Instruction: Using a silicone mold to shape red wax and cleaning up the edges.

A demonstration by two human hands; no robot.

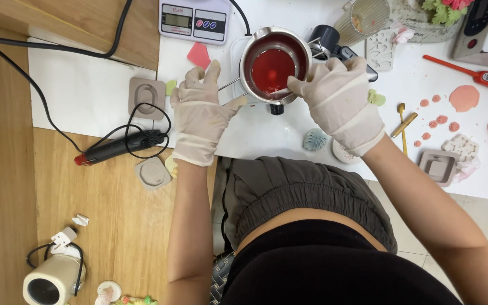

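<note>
A white digital kitchen scale (194,20) sits at the far edge of the white worktop (86,96). Just right of the scale lies a pink card (199,55). Below and left of the scale rests a black glue gun with a red tip (121,147). Far right of the scale lies a red probe thermometer (475,73).

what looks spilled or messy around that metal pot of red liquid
Pink-red drips and a bigger hardened puddle dot the white table right of the pot. Nothing has spilled beside the pot, which both gloved hands, left and right, are steadying.
</note>
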